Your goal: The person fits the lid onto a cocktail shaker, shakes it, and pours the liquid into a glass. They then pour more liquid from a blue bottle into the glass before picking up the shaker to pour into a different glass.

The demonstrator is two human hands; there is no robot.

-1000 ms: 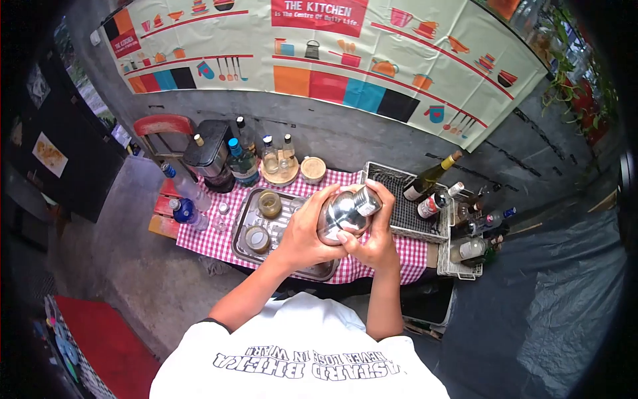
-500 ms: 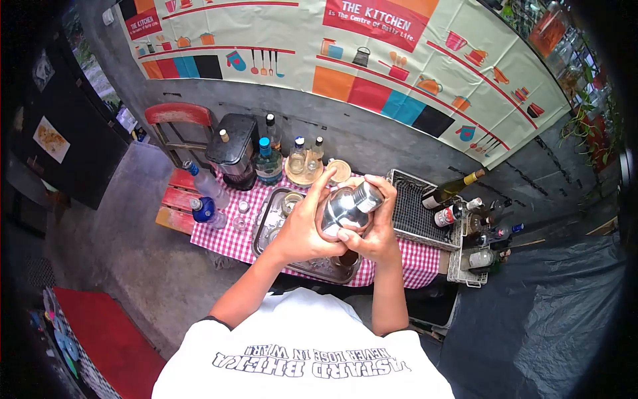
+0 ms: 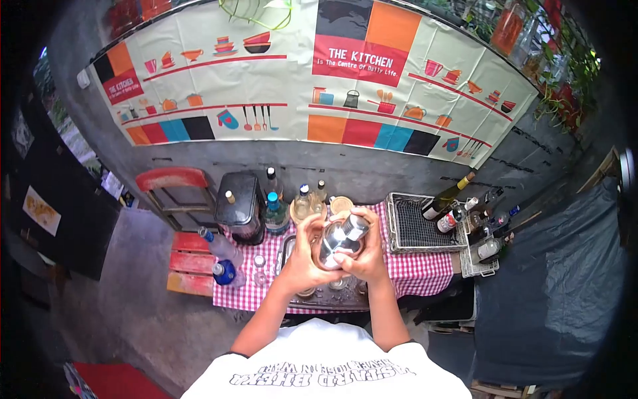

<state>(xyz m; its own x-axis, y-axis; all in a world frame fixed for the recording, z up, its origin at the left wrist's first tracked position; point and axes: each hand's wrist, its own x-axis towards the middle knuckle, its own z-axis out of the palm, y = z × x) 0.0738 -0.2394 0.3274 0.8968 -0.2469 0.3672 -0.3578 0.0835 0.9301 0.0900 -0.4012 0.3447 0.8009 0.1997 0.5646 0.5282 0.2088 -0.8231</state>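
Note:
Both my hands are wrapped around a shiny metal cocktail shaker (image 3: 337,247), raised above the table in front of my chest. My left hand (image 3: 302,263) grips its left side, and my right hand (image 3: 371,256) closes on its right side near the cap. The shaker is tilted, its capped end leaning to the upper right. Beneath it lies a metal tray (image 3: 319,301) with wet-looking glassware on it, partly hidden by my hands and forearms.
A checked cloth (image 3: 425,272) covers the table. Bottles, including a blue one (image 3: 224,272), stand at the left beside a black bin-like container (image 3: 238,203). A wire basket (image 3: 415,229) and more bottles (image 3: 452,199) occupy the right. A red chair (image 3: 174,178) stands at the left.
The view has tilted up, showing more of the wall poster. My hands still hold the shaker, now slightly lower in view and a little more upright.

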